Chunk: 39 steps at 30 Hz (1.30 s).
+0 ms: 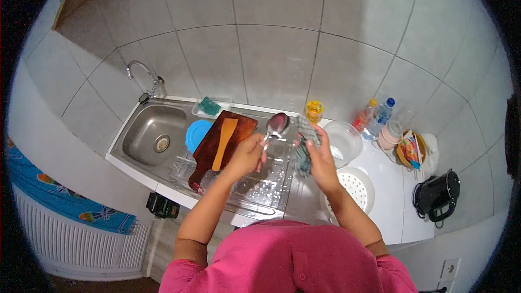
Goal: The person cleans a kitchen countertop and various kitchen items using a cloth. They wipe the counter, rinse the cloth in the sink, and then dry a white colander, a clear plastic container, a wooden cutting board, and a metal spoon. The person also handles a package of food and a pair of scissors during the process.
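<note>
My left hand point(247, 155) grips the handle of a metal serving spoon point(278, 124), its bowl pointing up and to the right. A crumpled checkered cloth point(305, 146) is in my right hand point(321, 158), just right of the spoon and apart from it. Below both hands lies the wet ribbed drainboard point(264, 187) of a steel sink. To the left, a wooden spatula point(224, 142) rests on a dark wooden cutting board point(244, 124), which partly covers a blue round lid point(197, 132).
Left is the sink basin point(148, 130) with a faucet point(142, 67); a green scouring pad point(209, 106) lies behind the board. Right are a clear tub point(344, 140), a white perforated strainer point(360, 187), plastic bottles point(382, 116), a basket point(421, 146) and a black electric kettle point(437, 193).
</note>
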### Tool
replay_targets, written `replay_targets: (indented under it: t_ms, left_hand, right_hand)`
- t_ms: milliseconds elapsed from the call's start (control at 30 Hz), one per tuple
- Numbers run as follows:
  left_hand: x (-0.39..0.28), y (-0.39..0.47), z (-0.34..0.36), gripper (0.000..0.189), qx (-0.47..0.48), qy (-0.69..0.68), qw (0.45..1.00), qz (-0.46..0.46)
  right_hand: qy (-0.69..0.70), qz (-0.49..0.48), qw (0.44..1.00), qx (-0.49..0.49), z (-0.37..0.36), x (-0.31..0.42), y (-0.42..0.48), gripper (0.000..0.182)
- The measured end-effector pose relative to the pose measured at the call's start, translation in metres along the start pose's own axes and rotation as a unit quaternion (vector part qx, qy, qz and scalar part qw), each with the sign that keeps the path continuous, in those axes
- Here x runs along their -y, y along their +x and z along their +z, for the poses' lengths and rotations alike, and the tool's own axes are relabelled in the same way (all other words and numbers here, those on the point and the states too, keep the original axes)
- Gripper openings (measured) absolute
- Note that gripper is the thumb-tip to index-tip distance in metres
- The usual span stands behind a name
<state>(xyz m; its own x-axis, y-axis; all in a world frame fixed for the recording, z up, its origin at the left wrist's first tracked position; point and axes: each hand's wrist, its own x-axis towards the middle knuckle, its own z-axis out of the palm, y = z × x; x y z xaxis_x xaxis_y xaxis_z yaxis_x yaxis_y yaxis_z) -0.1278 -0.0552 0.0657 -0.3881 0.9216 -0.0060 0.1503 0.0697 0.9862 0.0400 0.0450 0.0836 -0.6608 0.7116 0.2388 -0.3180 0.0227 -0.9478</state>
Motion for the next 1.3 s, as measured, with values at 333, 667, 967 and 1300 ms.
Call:
replay_targets:
  t_ms: [333,667,967,1300]
  left_hand:
    - [0.009,-0.021,0.061,0.015,-0.078,0.120,0.983,0.113]
    - [0.012,-0.019,0.067,0.012,-0.067,0.151,0.981,0.103]
    - [0.016,-0.005,0.067,0.011,-0.079,0.077,0.990,0.089]
    - [0.012,-0.009,0.068,0.011,-0.092,0.103,0.984,0.112]
  right_hand:
    - [-0.616,-0.263,0.742,-0.011,0.001,-0.023,0.023,0.040]
    - [-0.357,-0.210,0.900,-0.137,-0.013,-0.053,0.041,0.020]
    - [-0.171,-0.077,0.978,-0.095,0.004,-0.063,0.030,0.046]
    - [-0.311,-0.115,0.938,-0.106,-0.016,-0.042,0.048,0.026]
